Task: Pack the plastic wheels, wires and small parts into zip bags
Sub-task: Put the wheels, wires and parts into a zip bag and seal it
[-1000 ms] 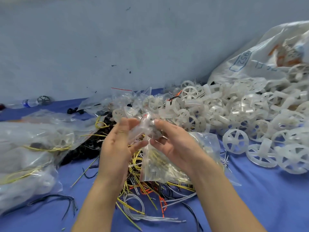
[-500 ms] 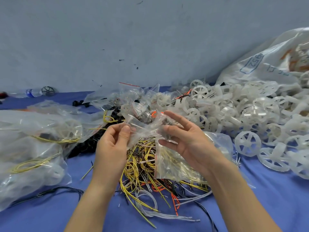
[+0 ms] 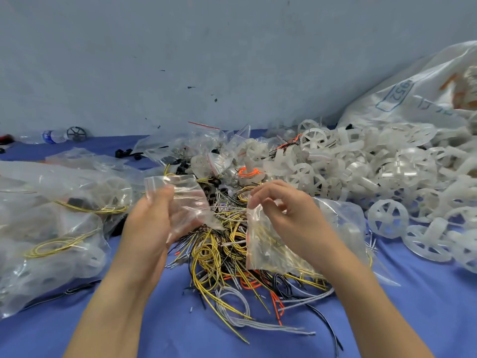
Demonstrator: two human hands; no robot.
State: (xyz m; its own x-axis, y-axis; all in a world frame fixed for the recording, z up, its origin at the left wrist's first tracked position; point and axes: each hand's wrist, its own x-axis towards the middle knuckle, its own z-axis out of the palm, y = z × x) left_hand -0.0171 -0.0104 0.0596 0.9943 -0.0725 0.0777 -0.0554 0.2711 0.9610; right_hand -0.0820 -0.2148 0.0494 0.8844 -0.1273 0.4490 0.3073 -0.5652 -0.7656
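Empty zip bag (image 3: 184, 202) is above the left edge of the wire pile (image 3: 219, 257), gripped by the left hand (image 3: 152, 223) with the thumb pressed over it. Second zip bag (image 3: 268, 244), with yellow wires inside, hangs over the pile's right side; the right hand (image 3: 291, 215) pinches its top edge, fingers curled. White plastic wheels (image 3: 361, 174) are heaped right of the pile, a big white sack (image 3: 418, 99) behind them. Filled clear bags (image 3: 51, 218) lie left of the pile. Small loose bags (image 3: 206, 143) sit behind it. Blue cloth (image 3: 180, 332) is under everything.
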